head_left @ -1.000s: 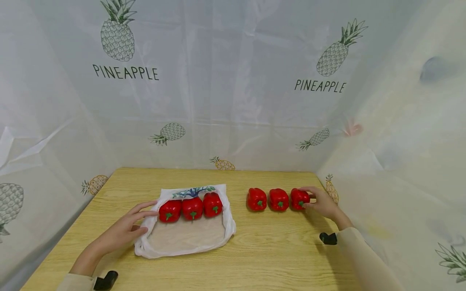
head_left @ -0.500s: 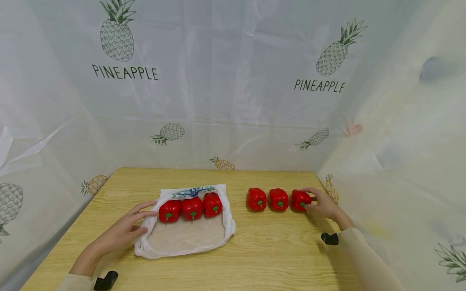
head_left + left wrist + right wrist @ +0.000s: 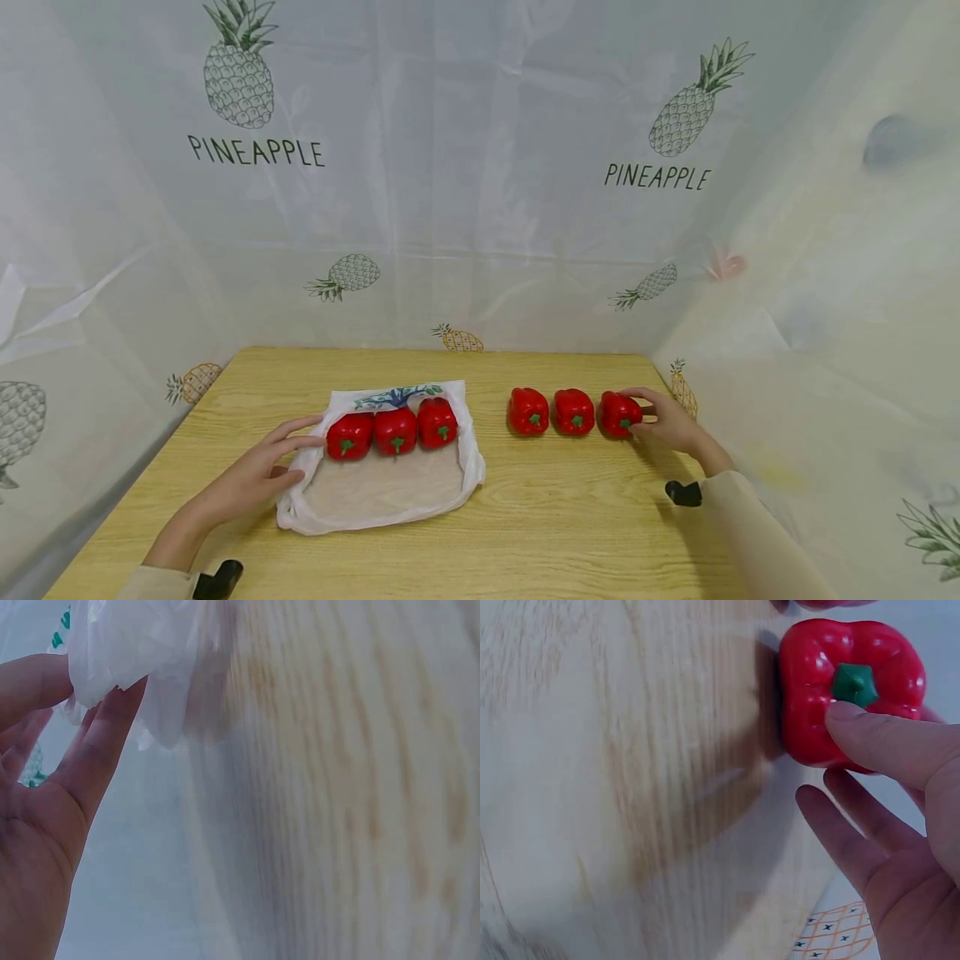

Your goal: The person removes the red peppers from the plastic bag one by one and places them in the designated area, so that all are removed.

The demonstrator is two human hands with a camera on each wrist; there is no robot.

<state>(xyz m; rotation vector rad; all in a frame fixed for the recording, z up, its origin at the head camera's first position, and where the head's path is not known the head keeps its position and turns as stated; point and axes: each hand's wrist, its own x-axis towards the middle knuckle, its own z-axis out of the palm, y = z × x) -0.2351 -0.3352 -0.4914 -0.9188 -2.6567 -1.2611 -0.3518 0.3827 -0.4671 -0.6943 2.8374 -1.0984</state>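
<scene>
A white plastic bag with a blue-green tree print lies open-mouthed on the left of the table, three red bell peppers lined up inside it. My left hand rests at the bag's left edge with its fingers spread and fairly straight. In the left wrist view the bag's crumpled plastic lies against the fingertips. On the right, a row of three red bell peppers stands on the table. My right hand grips the rightmost bell pepper, its thumb beside the green stem and a finger behind.
The row's left bell pepper and middle bell pepper stand close together. The wooden table runs up to a pineapple-print curtain at the back and sides.
My right hand and the rightmost bell pepper have shifted slightly right and toward me, widening the gap to the middle one. My left hand and the bag hold still.
</scene>
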